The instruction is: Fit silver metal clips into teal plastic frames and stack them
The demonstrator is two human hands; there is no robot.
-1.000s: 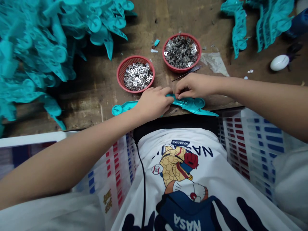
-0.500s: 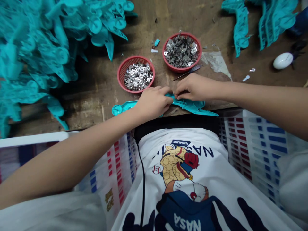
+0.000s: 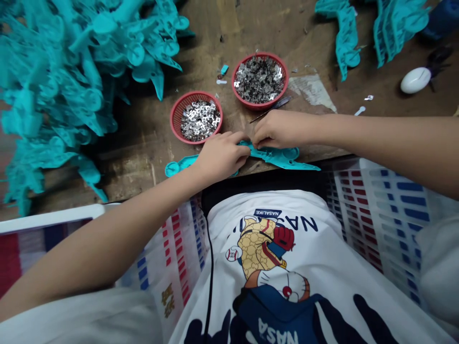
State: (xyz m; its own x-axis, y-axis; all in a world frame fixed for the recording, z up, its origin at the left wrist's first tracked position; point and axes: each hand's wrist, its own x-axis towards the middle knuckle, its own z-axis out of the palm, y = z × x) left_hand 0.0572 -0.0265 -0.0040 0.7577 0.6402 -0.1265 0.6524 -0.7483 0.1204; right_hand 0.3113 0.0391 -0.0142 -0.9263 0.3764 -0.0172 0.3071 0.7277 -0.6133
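A long turquoise plastic part (image 3: 278,156) lies along the front edge of the wooden table. My left hand (image 3: 222,155) reaches over its middle, fingers bent and closed on it. Close beside, my right hand (image 3: 270,130) has thumb and fingers pinched together at the part's upper edge; whatever sits between those fingertips is hidden. Just beyond my left hand stands a red basket (image 3: 172,125) of small shiny metal pieces. Behind my right hand is a second red basket (image 3: 286,81) of darker metal pieces, with a thin pointed tool (image 3: 265,112) lying at its foot.
A big heap of turquoise parts (image 3: 64,71) fills the table's left side. More turquoise parts (image 3: 346,43) lie at the back right, near a white egg-shaped object (image 3: 416,80). Plastic crates (image 3: 390,205) flank my lap. Small white pieces (image 3: 360,111) are scattered on the wood.
The whole view has shifted slightly. Both hands stay at the same places on the turquoise part, the right hand still pinched, with hardly any movement relative to it.
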